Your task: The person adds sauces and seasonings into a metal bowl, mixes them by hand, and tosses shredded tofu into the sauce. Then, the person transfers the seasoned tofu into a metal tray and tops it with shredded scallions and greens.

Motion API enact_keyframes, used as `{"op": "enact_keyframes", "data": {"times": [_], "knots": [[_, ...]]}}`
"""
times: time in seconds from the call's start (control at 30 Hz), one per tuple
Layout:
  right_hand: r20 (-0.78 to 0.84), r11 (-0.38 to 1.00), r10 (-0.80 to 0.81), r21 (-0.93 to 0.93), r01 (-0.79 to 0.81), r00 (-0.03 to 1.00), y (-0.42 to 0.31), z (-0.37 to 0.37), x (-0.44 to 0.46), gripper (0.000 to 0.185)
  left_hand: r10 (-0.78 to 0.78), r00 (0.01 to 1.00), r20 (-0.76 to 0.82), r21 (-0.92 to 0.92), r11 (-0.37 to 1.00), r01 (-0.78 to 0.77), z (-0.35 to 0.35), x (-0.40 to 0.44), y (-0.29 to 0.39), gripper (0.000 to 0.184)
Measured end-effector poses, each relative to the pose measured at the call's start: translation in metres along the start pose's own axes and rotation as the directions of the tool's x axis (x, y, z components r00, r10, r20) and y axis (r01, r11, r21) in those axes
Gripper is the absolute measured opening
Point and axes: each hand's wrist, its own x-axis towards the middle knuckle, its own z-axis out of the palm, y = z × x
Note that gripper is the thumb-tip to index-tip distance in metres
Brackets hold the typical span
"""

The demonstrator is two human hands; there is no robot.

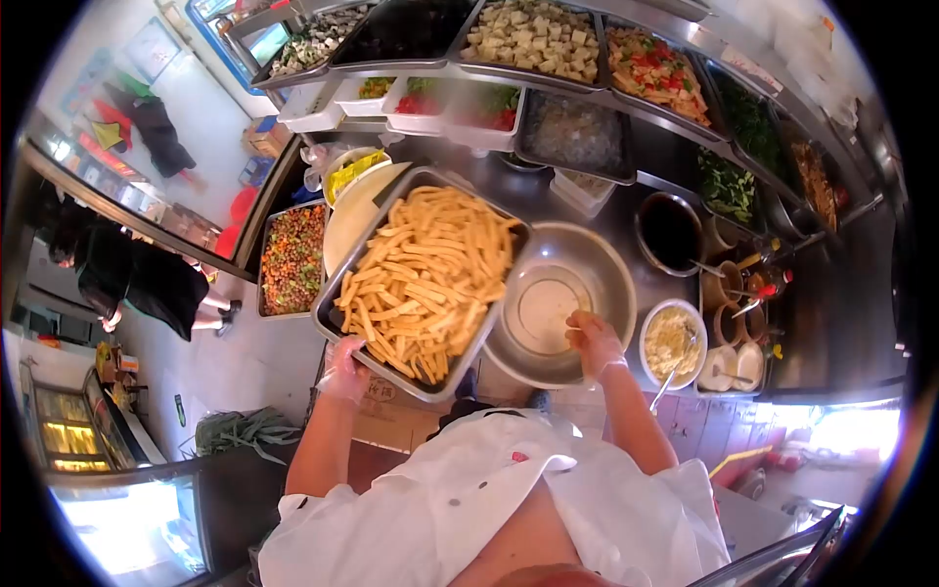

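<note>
My left hand (345,370), in a clear plastic glove, grips the near left corner of a deep metal tray (458,393). Cut strips like thick fries (423,279), pale golden, are heaped in this tray, which sits tilted across the left rim of a wide steel bowl (614,256). Inside the bowl only a shiny bottom with a little pale residue shows. My right hand (593,344) is over the bowl's near right side, fingers curled together; whether they pinch a small piece or the rim is hidden. A white bowl of chopped pale garlic (671,344) with a spoon stands to its right.
A tray of diced mixed vegetables (293,256) lies left. Behind are a pot of dark sauce (669,231), a tray of clear jelly-like pieces (575,132) and a shelf with tofu cubes (531,39). Seasoning jars (724,284) stand right. A person in black (137,274) bends at far left.
</note>
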Motion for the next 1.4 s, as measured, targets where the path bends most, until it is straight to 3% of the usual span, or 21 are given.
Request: {"op": "enact_keyframes", "data": {"times": [0.03, 0.1, 0.13, 0.2, 0.23, 0.27, 0.37, 0.5, 0.53, 0.63, 0.77, 0.83, 0.87, 0.9, 0.97, 1.0, 1.03, 1.1, 1.2, 1.3, 1.4], "knots": [[-0.023, 0.989, 0.123, 0.087, -0.121, 0.992, -0.013, 0.018, -0.004, 0.036, 0.009, 1.0, 0.002, -0.001, 1.0, -0.009, -0.015, 0.014, 0.001, 0.05], [-0.059, 0.983, 0.164, 0.1, -0.157, 0.985, -0.021, 0.045, -0.009, 0.038, 0.029, 1.0, 0.006, 0.001, 1.0, -0.029, -0.044, 0.045, 0.001, 0.046], [-0.072, 0.983, 0.167, 0.083, -0.161, 0.983, -0.02, 0.055, -0.012, 0.038, 0.056, 0.992, 0.111, 0.059, 0.996, -0.062, -0.084, 0.079, -0.017, 0.039], [-0.086, 0.978, 0.205, 0.06, -0.2, 0.975, -0.029, 0.074, -0.023, 0.038, 0.033, 0.999, -0.005, 0.133, 0.991, -0.032, -0.112, 0.115, -0.042, 0.035], [-0.11, 0.977, 0.214, 0.044, -0.21, 0.971, -0.025, 0.081, -0.027, 0.039, 0.026, 0.998, -0.059, 0.169, 0.985, -0.015, -0.108, 0.12, -0.039, 0.033], [-0.135, 0.976, 0.217, 0.03, -0.215, 0.967, -0.022, 0.087, -0.03, 0.039, -0.027, 0.995, -0.092, -0.073, 0.997, 0.021, -0.097, 0.126, -0.044, 0.028], [-0.14, 0.978, 0.208, 0.023, -0.207, 0.968, -0.013, 0.088, -0.036, 0.04, -0.058, 0.984, -0.166, -0.273, 0.962, 0.011, -0.091, 0.152, -0.08, 0.026], [-0.166, 0.983, 0.183, 0.013, -0.183, 0.969, -0.019, 0.089, -0.046, 0.042, -0.21, 0.942, -0.262, -0.168, 0.971, 0.17, -0.062, 0.132, -0.086, 0.024], [-0.22, 0.983, 0.179, -0.006, -0.185, 0.959, -0.022, 0.09, -0.047, 0.042, -0.164, 0.946, -0.281, -0.083, 0.986, 0.146, -0.043, 0.113, -0.082, 0.025], [-0.233, 0.979, 0.203, 0.083, -0.189, 0.951, -0.032, 0.076, -0.044, 0.039, -0.183, 0.948, -0.259, -0.096, 0.982, 0.163, -0.035, 0.087, -0.095, 0.017], [-0.305, 0.995, 0.049, -0.065, -0.072, 0.951, -0.039, 0.029, -0.033, 0.03, -0.447, 0.893, -0.062, 0.029, 0.893, 0.449, -0.019, 0.061, -0.119, 0.013], [-0.43, 0.97, -0.227, -0.178, 0.165, 0.874, -0.032, -0.014, -0.019, 0.023, -0.569, 0.82, -0.054, 0.184, 0.802, 0.569, 0.005, 0.05, -0.138, 0.013], [-0.55, 0.997, 0.052, 0.082, -0.009, 0.834, -0.046, -0.041, -0.008, 0.023, -0.553, 0.832, -0.034, 0.189, 0.814, 0.549, 0.018, 0.048, -0.149, 0.013], [-0.608, 1.0, 0.027, 0.015, -0.022, 0.793, -0.051, -0.075, 0.004, 0.025, -0.536, 0.844, -0.016, 0.192, 0.827, 0.529, 0.032, 0.047, -0.164, 0.013], [-0.669, 0.995, 0.031, 0.088, 0.038, 0.742, -0.053, -0.151, 0.028, 0.029, -0.495, 0.869, 0.011, 0.192, 0.854, 0.484, 0.06, 0.044, -0.187, 0.014], [-0.674, 0.968, 0.06, 0.219, 0.121, 0.737, -0.056, -0.184, 0.043, 0.031, -0.422, 0.906, -0.044, 0.214, 0.882, 0.421, 0.076, 0.045, -0.198, 0.015], [-0.733, 0.884, 0.136, 0.394, 0.253, 0.666, -0.067, -0.206, 0.06, 0.032, -0.342, 0.935, -0.099, 0.237, 0.904, 0.356, 0.092, 0.047, -0.207, 0.016], [-0.689, 0.766, 0.192, 0.55, 0.331, 0.699, -0.058, -0.271, 0.101, 0.038, -0.251, 0.953, -0.168, 0.26, 0.922, 0.288, 0.132, 0.044, -0.217, 0.017], [-0.665, 0.707, 0.238, 0.618, 0.343, 0.708, -0.075, -0.315, 0.144, 0.041, -0.218, 0.958, -0.184, 0.298, 0.917, 0.266, 0.191, 0.035, -0.217, 0.017], [-0.543, 0.68, 0.304, 0.699, 0.221, 0.783, -0.068, -0.35, 0.186, 0.045, -0.187, 0.948, -0.256, 0.311, 0.913, 0.264, 0.237, 0.04, -0.227, 0.015], [-0.712, 0.836, 0.261, 0.505, 0.217, 0.652, -0.043, -0.364, 0.243, 0.053, -0.187, 0.966, -0.181, 0.325, 0.916, 0.238, 0.253, 0.031, -0.231, 0.018]]}}
